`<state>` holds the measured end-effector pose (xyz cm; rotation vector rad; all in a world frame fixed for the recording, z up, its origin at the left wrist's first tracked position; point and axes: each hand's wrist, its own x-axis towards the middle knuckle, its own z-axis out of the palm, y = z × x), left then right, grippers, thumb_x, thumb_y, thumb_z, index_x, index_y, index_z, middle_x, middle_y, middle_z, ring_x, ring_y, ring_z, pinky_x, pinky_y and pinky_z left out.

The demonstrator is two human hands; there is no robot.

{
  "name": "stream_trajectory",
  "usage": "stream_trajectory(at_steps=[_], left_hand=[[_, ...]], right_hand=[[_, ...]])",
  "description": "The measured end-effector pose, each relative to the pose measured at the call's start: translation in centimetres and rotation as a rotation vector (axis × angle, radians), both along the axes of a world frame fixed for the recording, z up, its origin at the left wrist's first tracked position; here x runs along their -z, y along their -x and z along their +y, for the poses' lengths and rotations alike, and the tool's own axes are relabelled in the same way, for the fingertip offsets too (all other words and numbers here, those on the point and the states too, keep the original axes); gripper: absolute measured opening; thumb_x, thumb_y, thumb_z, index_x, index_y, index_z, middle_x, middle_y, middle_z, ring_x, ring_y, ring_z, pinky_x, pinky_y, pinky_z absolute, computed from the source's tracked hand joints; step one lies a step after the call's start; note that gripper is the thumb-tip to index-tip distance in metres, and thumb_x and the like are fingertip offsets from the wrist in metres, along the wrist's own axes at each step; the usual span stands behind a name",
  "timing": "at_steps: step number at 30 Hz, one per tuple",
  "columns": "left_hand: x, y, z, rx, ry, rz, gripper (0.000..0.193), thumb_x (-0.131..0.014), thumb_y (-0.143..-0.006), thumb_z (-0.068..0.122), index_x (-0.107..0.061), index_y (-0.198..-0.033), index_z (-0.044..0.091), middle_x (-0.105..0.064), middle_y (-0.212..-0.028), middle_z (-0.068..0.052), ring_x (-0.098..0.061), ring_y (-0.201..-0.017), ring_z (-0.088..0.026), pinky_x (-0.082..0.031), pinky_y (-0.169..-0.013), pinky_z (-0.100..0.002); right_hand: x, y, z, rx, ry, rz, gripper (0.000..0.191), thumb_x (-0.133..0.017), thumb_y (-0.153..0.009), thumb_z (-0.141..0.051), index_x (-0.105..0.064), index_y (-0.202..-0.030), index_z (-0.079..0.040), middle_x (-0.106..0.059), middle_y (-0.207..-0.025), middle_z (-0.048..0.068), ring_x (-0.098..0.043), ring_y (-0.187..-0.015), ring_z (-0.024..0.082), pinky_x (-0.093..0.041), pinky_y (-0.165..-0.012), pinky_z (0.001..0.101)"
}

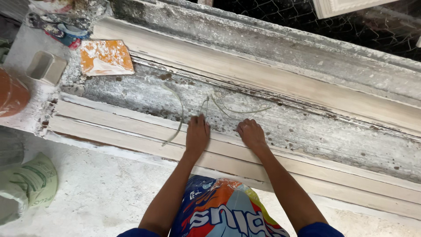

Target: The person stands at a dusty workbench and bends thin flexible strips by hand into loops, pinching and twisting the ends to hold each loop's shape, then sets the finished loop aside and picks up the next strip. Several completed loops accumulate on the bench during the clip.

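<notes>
Both my hands are down on the near lip of this long plaster mould, which runs left to right across me, rising a bit to the left. The pale fibre strands lie in the grey channel just past my fingertips. My left hand has its fingers curled onto the end of one strand, pinching it I think, though I can't tell for sure. My right hand is a loose fist, nothing visibly in it, and sits nearer the main loop. Count: roughly three strands, one orange sponge far off to my left, one small tub beyond that.
</notes>
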<state>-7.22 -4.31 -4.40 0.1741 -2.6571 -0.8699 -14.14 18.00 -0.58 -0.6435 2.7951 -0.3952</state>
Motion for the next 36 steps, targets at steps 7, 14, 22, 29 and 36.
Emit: stream_trajectory(at_steps=[7, 14, 22, 29, 36], left_hand=[[-5.0, -3.2, 0.2, 0.136, -1.357, -0.68, 0.046, -0.041, -0.109, 0.039, -0.06, -0.128, 0.002, -0.073, -0.113, -0.011, -0.068, -0.1, -0.021, -0.054, -0.084, -0.038], [-9.2, -2.1, -2.5, 0.059, -1.991, -0.392, 0.027, -0.046, -0.11, 0.035, -0.052, -0.106, 0.009, -0.043, -0.069, 0.002, -0.049, -0.057, -0.013, -0.052, -0.061, -0.033], [-12.6, -3.0, -1.7, 0.058, -1.905, -0.324, 0.031, -0.042, -0.107, 0.042, -0.051, -0.101, 0.013, -0.038, -0.066, 0.003, -0.033, -0.046, -0.007, -0.029, -0.041, -0.024], [-12.8, -3.9, -1.0, 0.264, -1.457, -0.441, 0.034, -0.047, -0.109, 0.031, -0.065, -0.111, 0.002, -0.051, -0.072, 0.0, -0.05, -0.054, -0.007, -0.049, -0.054, -0.025], [-13.9, -3.7, -1.1, 0.34, -1.285, -0.449, 0.03, -0.048, -0.108, 0.026, -0.065, -0.102, 0.002, -0.052, -0.068, 0.0, -0.053, -0.051, -0.007, -0.049, -0.049, -0.024]], right_hand=[[-7.2, -3.6, -1.4, 0.054, 0.259, -0.489, 0.02, -0.054, -0.1, -0.027, -0.065, -0.102, -0.01, -0.073, -0.093, 0.007, -0.07, -0.087, 0.024, -0.055, -0.08, 0.0401], [-8.6, -6.5, -2.0, 0.014, 0.942, -1.068, 0.014, -0.064, -0.102, -0.014, -0.061, -0.109, -0.003, -0.066, -0.096, 0.01, -0.064, -0.089, 0.019, -0.056, -0.081, 0.0364], [-6.2, -7.6, -3.7, 0.481, 1.295, -1.061, 0.023, -0.063, -0.091, -0.019, -0.068, -0.107, -0.004, -0.071, -0.095, 0.009, -0.066, -0.091, 0.019, -0.053, -0.088, 0.0335], [-6.2, -6.1, -6.2, 0.588, 1.768, -0.964, 0.022, -0.059, -0.101, -0.027, -0.06, -0.097, -0.005, -0.063, -0.094, 0.005, -0.063, -0.086, 0.015, -0.054, -0.076, 0.0301], [-8.0, -5.4, -7.4, 0.599, 1.622, -0.88, 0.029, -0.057, -0.106, -0.03, -0.063, -0.108, -0.002, -0.061, -0.087, 0.005, -0.051, -0.063, 0.006, -0.034, -0.047, 0.0197]])
